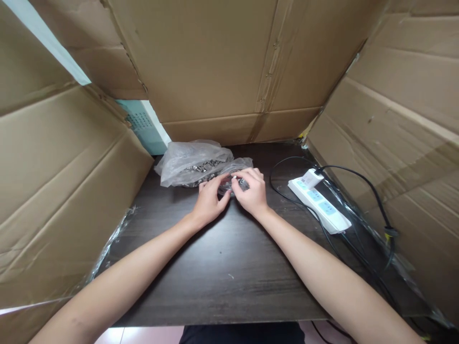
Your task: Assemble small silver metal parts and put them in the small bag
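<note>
On the dark table, a small clear plastic bag (241,165) lies crumpled under and between my hands. My left hand (210,199) curves round the bag's near left side, thumb and index finger on either side of the plastic. At its right side, the thumb and index finger of my right hand (254,190) close on a small whitish piece (234,177), too small to name. Just behind my left hand sits a larger clear plastic bag (195,155) holding many small shiny metal parts (204,167). My fingers partly hide what the small bag holds.
A white power strip (332,215) with a white plug-in adapter (311,178) lies to the right, black cables (371,188) running around it. Cardboard walls (215,62) enclose the table (201,282) at the back and both sides. A pale green printed sheet (145,126) shows at back left.
</note>
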